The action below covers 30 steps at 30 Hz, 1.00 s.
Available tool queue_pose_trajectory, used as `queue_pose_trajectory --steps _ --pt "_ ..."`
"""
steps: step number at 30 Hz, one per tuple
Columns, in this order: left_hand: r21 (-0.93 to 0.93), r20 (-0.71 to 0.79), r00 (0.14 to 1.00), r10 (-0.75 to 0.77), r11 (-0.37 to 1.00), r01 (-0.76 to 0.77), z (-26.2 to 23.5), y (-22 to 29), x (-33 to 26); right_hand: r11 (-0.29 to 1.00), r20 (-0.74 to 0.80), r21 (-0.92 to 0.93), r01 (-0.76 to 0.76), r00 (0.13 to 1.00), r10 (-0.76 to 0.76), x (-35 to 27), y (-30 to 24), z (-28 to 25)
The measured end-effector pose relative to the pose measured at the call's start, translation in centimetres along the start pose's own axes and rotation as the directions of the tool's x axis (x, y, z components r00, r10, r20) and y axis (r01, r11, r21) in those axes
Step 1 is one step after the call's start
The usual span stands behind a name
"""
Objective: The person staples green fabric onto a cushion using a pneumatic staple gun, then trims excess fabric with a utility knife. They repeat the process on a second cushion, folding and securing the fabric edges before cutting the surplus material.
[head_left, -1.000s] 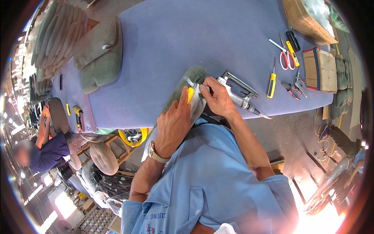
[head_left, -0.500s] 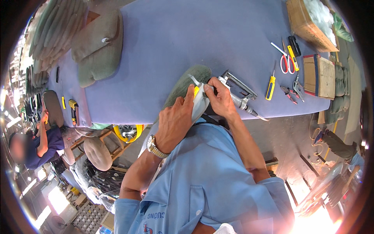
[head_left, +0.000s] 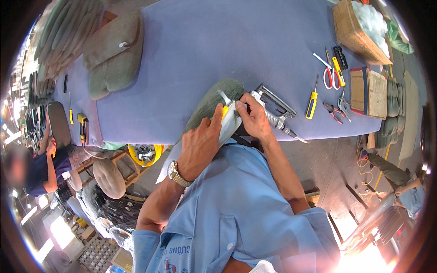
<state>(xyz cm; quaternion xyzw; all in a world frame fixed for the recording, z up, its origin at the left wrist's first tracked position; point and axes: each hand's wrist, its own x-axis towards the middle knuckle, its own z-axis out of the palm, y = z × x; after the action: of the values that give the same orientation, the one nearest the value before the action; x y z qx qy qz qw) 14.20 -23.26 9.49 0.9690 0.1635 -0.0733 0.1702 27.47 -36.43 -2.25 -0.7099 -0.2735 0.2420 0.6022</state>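
Across the table's near edge lies a green upholstered cushion (head_left: 207,101), tilted against my body, with white fabric (head_left: 231,125) along its near side. My left hand (head_left: 200,144) is closed around a yellow-handled tool (head_left: 225,110) and bears on the cushion by the white fabric. Its kind is hidden by the fingers. Thumb and fingers of my right hand (head_left: 254,119) pinch the white fabric close to the tool's tip. Just beyond the right hand, a silver staple gun (head_left: 277,107) rests on the table with its hose fitting pointing toward me.
On the blue table (head_left: 195,50), a yellow screwdriver (head_left: 312,102), red-handled scissors (head_left: 331,77) and pliers (head_left: 334,113) lie right. Cardboard boxes (head_left: 371,93) stand beyond them. Green cushions (head_left: 116,54) are stacked at left. A co-worker (head_left: 43,170) sits far left; another person (head_left: 405,186) is at right.
Both hands keep their grip at nearly the same spot on the cushion. The view has shifted slightly. The person at far right has come further into view.
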Motion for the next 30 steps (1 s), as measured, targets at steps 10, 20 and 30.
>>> queue_pose_trajectory --steps 10,20,30 --pt "-0.345 -0.197 0.979 -0.058 0.939 -0.013 2.3 -2.0 -2.6 0.997 0.034 0.063 -0.035 0.999 0.033 -0.3 -0.4 -0.3" --pt "-0.436 -0.291 0.953 -0.078 0.898 -0.060 3.0 -2.0 -2.3 0.979 0.100 0.180 -0.091 0.992 0.074 -0.7 0.5 -1.2" --pt "-0.504 -0.172 0.971 -0.164 0.862 0.056 2.6 -1.6 -2.3 0.981 -0.071 -0.188 -0.057 0.997 0.044 -0.4 -3.5 -0.5"
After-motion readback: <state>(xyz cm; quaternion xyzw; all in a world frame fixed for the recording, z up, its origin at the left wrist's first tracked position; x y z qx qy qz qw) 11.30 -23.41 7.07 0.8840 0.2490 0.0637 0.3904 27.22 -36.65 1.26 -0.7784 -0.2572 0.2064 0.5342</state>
